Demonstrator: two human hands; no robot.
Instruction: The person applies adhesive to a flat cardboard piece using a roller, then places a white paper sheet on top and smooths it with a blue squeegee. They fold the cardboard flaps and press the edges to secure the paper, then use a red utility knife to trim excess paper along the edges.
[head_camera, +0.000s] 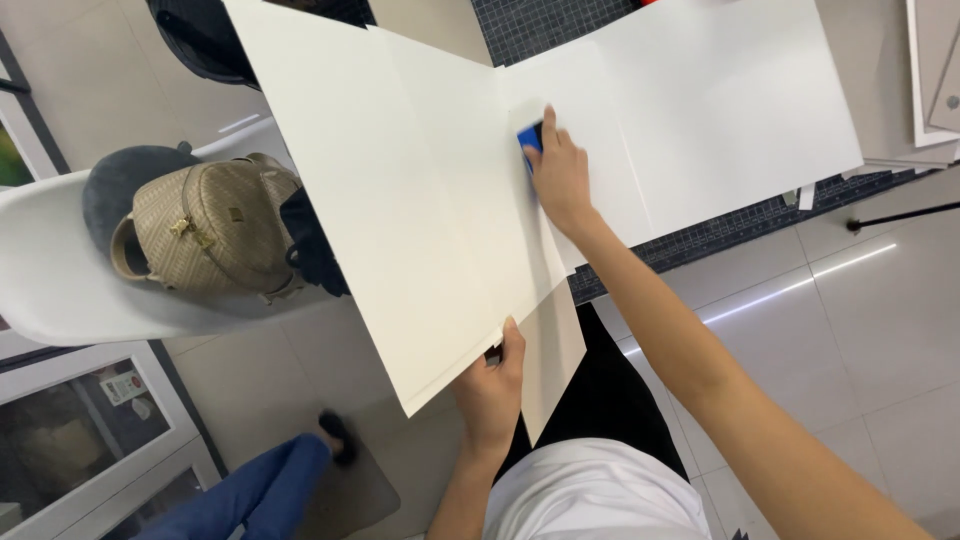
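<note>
A large cream-white folded card sheet (400, 190) juts off the edge of a dark cutting mat (740, 225). My left hand (492, 385) grips the sheet's near lower edge, thumb on top. My right hand (560, 175) presses a small blue scraper block (529, 138) onto the sheet along a fold line. A second white panel (730, 100) of the same card lies flat on the mat to the right.
A white chair (60, 270) at left holds a woven beige backpack (210, 225) and a grey cushion (125, 180). Another person's blue trouser leg and dark shoe (290, 470) are at lower left. White boards (935, 70) lie at the top right. Tiled floor lies below.
</note>
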